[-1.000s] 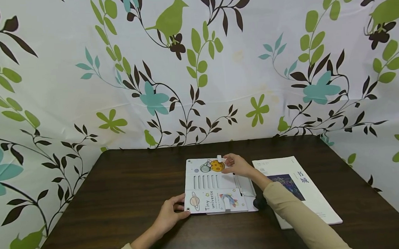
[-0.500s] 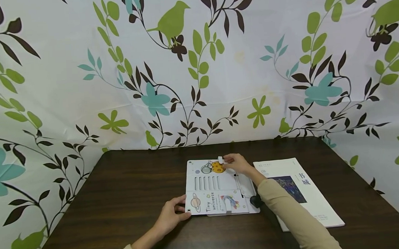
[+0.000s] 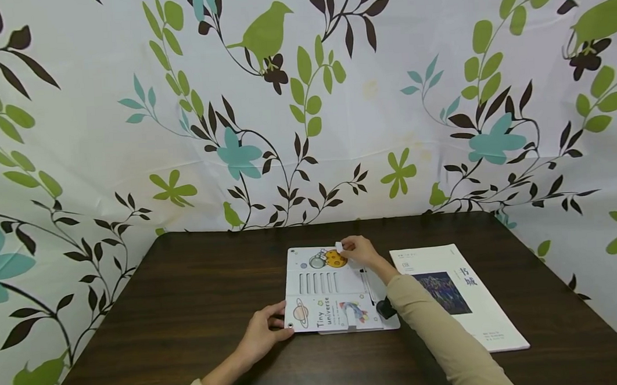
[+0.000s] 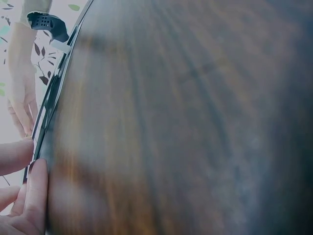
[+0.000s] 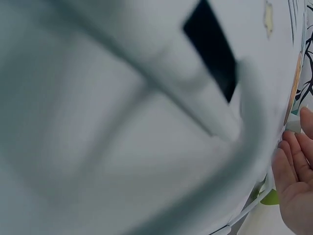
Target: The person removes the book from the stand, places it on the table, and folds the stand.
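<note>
A white book stand (image 3: 317, 263) printed with planets and the words "Tiny universe" lies flat on the dark wooden table. My left hand (image 3: 260, 333) grips its lower left corner, thumb and fingers around the edge; the left wrist view shows the left hand's fingertips (image 4: 36, 188) on that thin edge. At the far edge my right hand (image 3: 358, 250) pinches a small white clip (image 3: 339, 246). The right wrist view has the right hand (image 5: 296, 171) at its right border, fingers bent by the white clip (image 5: 293, 124). Blurred white stand parts fill most of that view.
A white book (image 3: 452, 298) with a dark picture on its cover lies right of the stand, partly behind the right forearm. Behind the dark table (image 3: 198, 291) hangs a leaf-and-bird patterned cloth (image 3: 305, 128). A black wrist device (image 3: 385, 309) sits on the right wrist.
My right hand and forearm have shifted a little left, bringing the fingers against the white clip. The left hand keeps its hold on the corner, and the stand stays in place.
</note>
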`<state>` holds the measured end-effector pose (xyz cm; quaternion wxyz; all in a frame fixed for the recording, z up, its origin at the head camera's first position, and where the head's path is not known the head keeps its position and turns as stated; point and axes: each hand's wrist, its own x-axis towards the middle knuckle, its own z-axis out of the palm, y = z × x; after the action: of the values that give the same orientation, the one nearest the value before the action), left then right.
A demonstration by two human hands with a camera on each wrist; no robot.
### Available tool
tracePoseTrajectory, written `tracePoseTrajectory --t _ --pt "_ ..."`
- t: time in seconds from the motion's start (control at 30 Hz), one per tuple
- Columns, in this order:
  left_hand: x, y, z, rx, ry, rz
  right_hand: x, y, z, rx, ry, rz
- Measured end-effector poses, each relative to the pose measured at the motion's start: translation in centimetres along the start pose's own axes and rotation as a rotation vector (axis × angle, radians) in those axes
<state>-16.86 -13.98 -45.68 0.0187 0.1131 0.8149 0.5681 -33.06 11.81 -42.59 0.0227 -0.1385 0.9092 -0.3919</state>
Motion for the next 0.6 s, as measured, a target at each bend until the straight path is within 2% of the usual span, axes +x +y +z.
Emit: tracePoseTrajectory --t 0.17,0.2,0.3,0.4,0.43,0.6 --pt "0.2 0.1 0.3 -0.007 -0.01 0.011 0.3 0.9 -0.1 0.026 0.009 0.005" --pt "0.2 0.1 0.3 -0.009 -0.014 0.013 0.9 2.2 0.2 0.045 0.015 -0.042" --pt "0.4 0.1 0.5 -0.006 -0.016 0.015 1.0 2.7 0.1 0.03 0.012 -0.059" --pt "0.5 0.0 0.5 -0.006 -0.017 0.014 0.4 2.2 -0.2 0.05 0.007 -0.028" --pt "0.5 0.0 0.6 -0.004 -0.016 0.013 -0.3 0.9 -0.6 0.034 -0.003 0.02" --pt "0.3 0.2 0.5 -0.008 -0.015 0.024 -0.9 0.3 -1.4 0.037 -0.064 0.028"
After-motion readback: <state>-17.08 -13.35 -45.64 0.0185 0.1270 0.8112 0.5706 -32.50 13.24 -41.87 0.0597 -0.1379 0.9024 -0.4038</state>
